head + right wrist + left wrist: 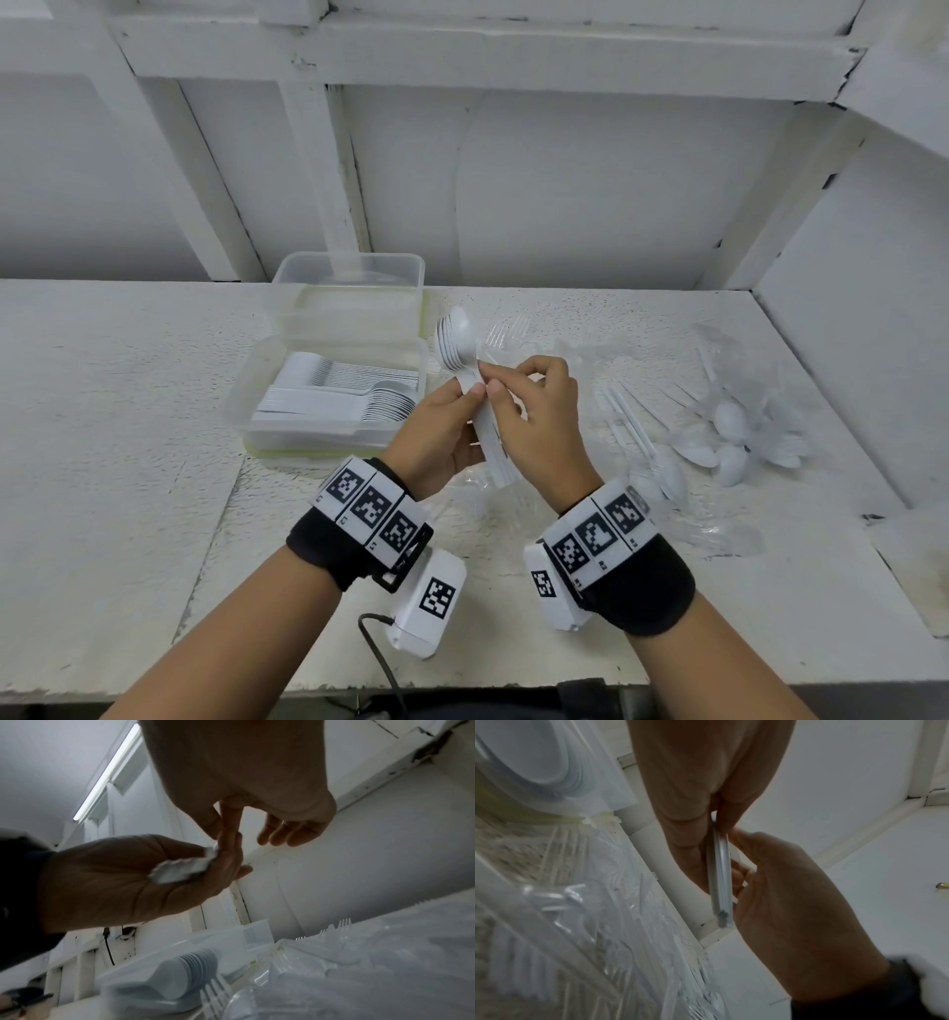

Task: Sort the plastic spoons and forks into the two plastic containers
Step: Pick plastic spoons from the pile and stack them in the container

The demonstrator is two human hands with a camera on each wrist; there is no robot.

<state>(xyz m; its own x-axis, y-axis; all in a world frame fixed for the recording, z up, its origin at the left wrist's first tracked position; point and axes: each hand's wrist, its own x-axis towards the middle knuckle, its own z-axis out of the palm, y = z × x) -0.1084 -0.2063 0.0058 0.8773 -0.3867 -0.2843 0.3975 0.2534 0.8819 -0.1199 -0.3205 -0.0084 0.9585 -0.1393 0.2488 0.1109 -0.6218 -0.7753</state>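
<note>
Spoons (457, 342) nested in a stack, held up between both hands above the table (128, 411), just right of the near container (246, 406); left hand (444, 431) has its fingers curled round the stack's handles from below; right hand (534, 411) pinches the handles near the bowls with thumb and forefinger, other fingers loosely bent; looks like squaring the stack up before it goes in; near container already holds rows of nested white spoons (349, 395), fairly full, so the spoon side seems well along; far container (349, 288) behind it, touching or just beside; contents hard to read through the clear wall, looks bare; forks (508, 329) lie on clear plastic wrap (667, 370) past the hands, apparently not yet sorted; loose spoons (734, 437) in a heap to the right, well apart from the containers, with more cutlery around the wrap; judgement: roughly midway, spoons partly done, forks mostly left; wrist views show the stack edge-on (721, 874) and its handle ends (180, 870) in the left palm.
</note>
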